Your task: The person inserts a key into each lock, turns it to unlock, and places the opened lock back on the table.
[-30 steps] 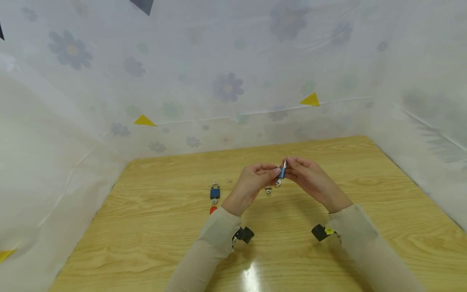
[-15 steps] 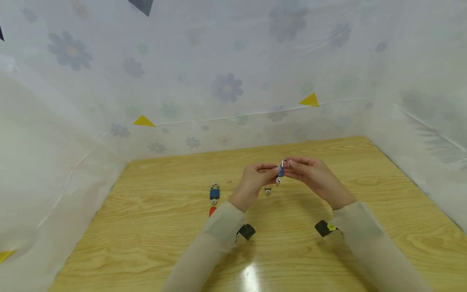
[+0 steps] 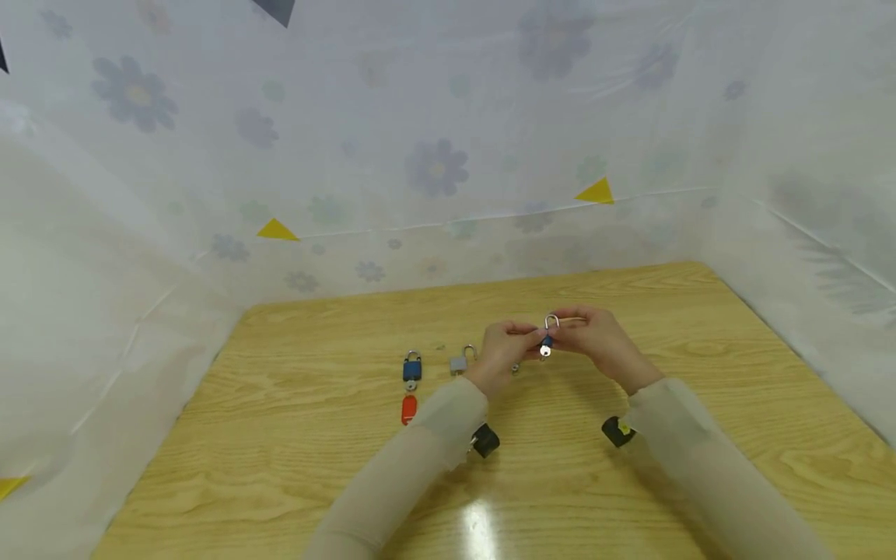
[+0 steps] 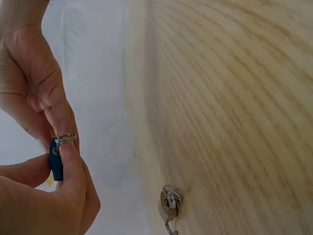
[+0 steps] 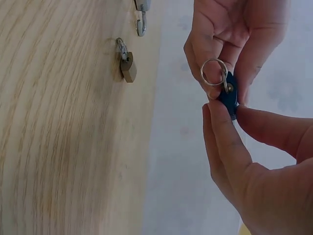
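1. The left hand (image 3: 502, 351) and the right hand (image 3: 595, 336) meet above the light wooden surface (image 3: 294, 404), both pinching one small blue padlock with a silver shackle (image 3: 547, 336) between thumb and fingertips.
2. In the right wrist view a silver key ring (image 5: 213, 72) hangs at the blue padlock's body, between the fingertips (image 5: 211, 113).
3. Below the grip, a small brass padlock (image 5: 127, 66) lies on the surface.
4. Left of the left hand lie a grey padlock (image 3: 460, 361), a second blue padlock (image 3: 412, 367) and an orange-red tag (image 3: 409, 409).

Perhaps a sheeted tabletop booth (image 3: 434, 167)
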